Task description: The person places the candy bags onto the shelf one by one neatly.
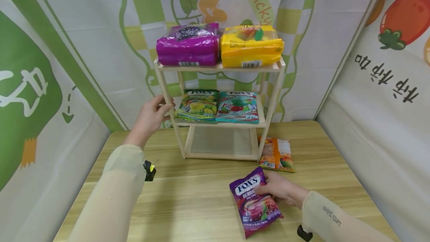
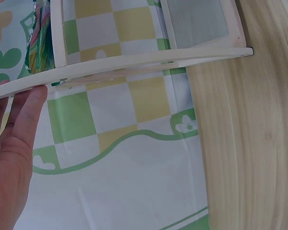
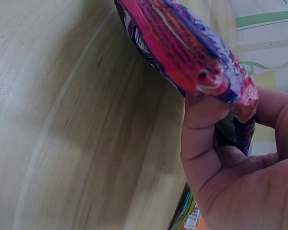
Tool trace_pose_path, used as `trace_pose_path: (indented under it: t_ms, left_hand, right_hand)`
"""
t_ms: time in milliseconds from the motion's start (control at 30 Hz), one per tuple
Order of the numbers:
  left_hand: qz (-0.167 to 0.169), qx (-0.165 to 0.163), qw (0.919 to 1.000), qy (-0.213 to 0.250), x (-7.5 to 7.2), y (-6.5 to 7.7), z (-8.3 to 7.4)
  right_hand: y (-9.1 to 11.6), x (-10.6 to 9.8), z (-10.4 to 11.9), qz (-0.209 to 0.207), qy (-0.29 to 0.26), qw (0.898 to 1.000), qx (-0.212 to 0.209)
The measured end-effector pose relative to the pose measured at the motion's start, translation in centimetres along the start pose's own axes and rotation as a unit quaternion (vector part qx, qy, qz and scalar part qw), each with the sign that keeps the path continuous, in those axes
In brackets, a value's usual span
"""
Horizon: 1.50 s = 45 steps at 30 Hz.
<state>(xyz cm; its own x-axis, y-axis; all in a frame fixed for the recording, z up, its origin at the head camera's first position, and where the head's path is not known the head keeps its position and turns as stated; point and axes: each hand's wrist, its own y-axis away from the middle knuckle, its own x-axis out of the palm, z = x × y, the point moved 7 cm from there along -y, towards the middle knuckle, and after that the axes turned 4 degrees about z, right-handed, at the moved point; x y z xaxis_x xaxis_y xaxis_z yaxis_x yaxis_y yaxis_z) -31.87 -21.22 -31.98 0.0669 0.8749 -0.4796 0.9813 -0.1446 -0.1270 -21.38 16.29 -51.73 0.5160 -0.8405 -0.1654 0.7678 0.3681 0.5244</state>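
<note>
My right hand [image 1: 282, 188] grips a purple FOX'S Berries candy bag [image 1: 254, 206] by its side, above the table. In the right wrist view, curled fingers [image 3: 199, 139] and the thumb pinch the bag's edge [image 3: 182, 48]. My left hand [image 1: 152, 117] holds the left front post of a small pale wooden rack [image 1: 220, 156], at about middle-shelf height. In the left wrist view, fingertips [image 2: 34, 98] meet that post. On the middle shelf lie a green FOX'S bag [image 1: 199, 105] and a teal FOX'S bag [image 1: 237, 107], side by side.
A purple bag [image 1: 188, 46] and a yellow bag [image 1: 252, 47] sit on the rack's top. An orange bag [image 1: 277, 154] lies on the wooden table [image 1: 188, 193], beside the rack's right foot. Printed cloth walls [image 1: 366, 122] enclose the table at the back and sides.
</note>
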Motion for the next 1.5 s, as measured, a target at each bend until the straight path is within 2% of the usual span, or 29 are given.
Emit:
trace_pose_path:
  t_ms: [533,1500]
  left_hand:
    - [-0.011,0.002,0.9999,-0.001,0.0,-0.3,0.3]
    - [-0.006,0.005,0.9999,0.008,0.0,-0.2,0.1]
  right_hand:
    - [-0.1,0.5,1.6,0.006,0.010,1.000,0.004]
    - [-1.2,1.1,3.7,0.002,0.012,1.000,-0.010]
